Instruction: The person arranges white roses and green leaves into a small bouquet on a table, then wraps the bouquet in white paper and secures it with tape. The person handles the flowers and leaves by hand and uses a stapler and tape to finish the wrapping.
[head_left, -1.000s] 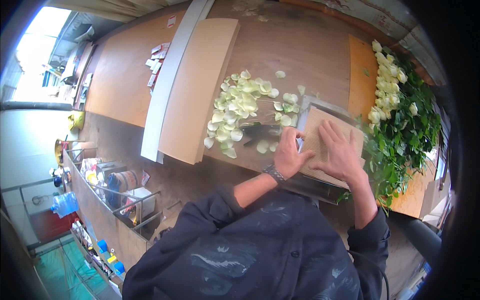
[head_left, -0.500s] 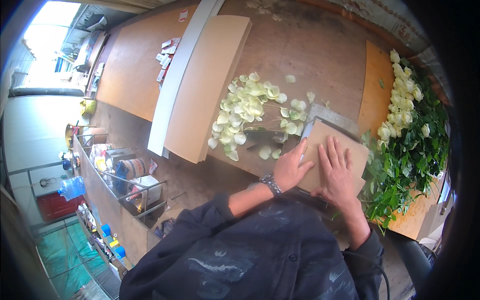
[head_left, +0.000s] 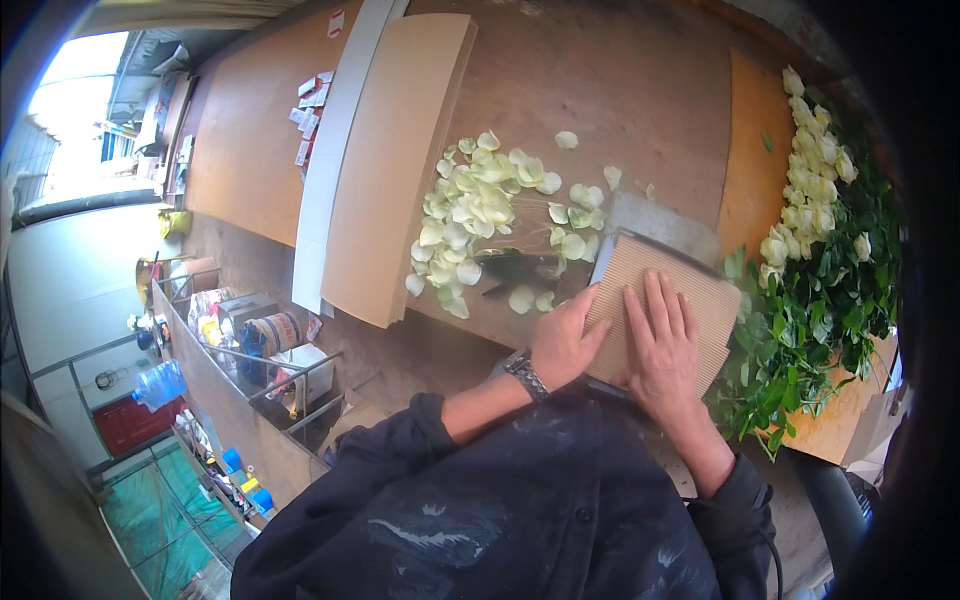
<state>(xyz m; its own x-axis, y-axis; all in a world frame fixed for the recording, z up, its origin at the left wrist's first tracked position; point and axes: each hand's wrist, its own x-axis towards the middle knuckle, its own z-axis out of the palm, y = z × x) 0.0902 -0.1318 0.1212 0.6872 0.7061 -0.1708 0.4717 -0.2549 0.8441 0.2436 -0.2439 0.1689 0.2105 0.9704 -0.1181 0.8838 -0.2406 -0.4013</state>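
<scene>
Straightening out of its earlier curl, the left grip (head_left: 562,345) is lying along the left edge of the ribbed tan board (head_left: 707,310), thumb parted from fingers. On top, the right grip (head_left: 662,345) is resting flat, fingers slightly spread, clasping nothing. Beyond, a grey block (head_left: 660,225) is sitting; pale petals (head_left: 480,200) are lying leftward on the worktop (head_left: 600,90), white roses (head_left: 810,190) rightward.

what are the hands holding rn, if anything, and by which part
The right hand lies flat on the corrugated cardboard, not gripping; the left hand is at its left edge, grip unclear.
</scene>
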